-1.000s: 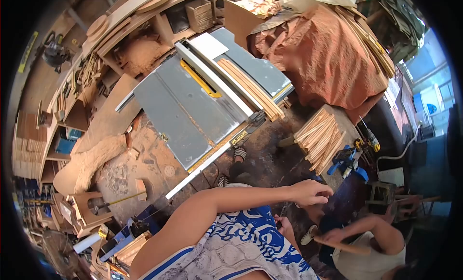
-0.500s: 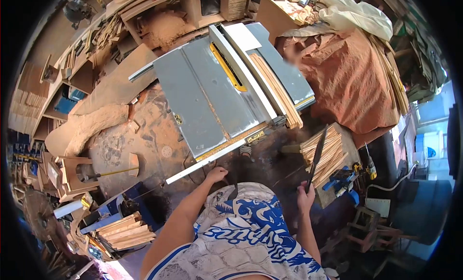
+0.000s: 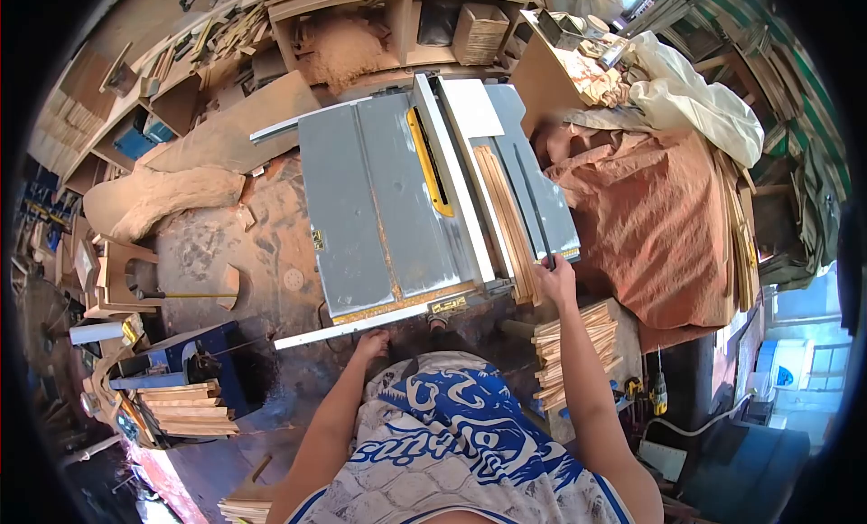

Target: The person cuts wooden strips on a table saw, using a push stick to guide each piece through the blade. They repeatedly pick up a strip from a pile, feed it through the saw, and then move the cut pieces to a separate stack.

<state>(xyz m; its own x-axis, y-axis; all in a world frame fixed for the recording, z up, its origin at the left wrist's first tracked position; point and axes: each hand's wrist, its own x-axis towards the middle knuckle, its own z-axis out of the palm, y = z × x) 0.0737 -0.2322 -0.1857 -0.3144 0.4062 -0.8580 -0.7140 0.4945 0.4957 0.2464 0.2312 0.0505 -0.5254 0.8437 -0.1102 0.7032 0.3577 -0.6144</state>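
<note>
My right hand (image 3: 555, 273) is closed around one end of a long, thin, dark stick (image 3: 533, 195). The stick points away from me over the right part of a grey table saw (image 3: 348, 199). Beside it, several narrow wood strips (image 3: 502, 219) lie along the saw's pale fence (image 3: 456, 176). A yellow insert (image 3: 421, 154) surrounds the slot left of the fence. Low in front of my body, near the white front rail (image 3: 361, 329), my left hand (image 3: 372, 344) has its fingers curled in. Whatever it may hold is hidden.
A stack of cut wood strips (image 3: 578, 352) stands below my right forearm. Reddish-brown cloth (image 3: 650, 217) covers a pile right of the saw. Shelving with sawdust (image 3: 343, 52) lines the back. More strips (image 3: 188, 407) lie at the lower left, and a drill (image 3: 659, 396) hangs at the right.
My right hand has moved forward and up from beside the strip stack to the saw's right front edge, carrying the dark stick. My left hand stays low near my waist. The view has shifted.
</note>
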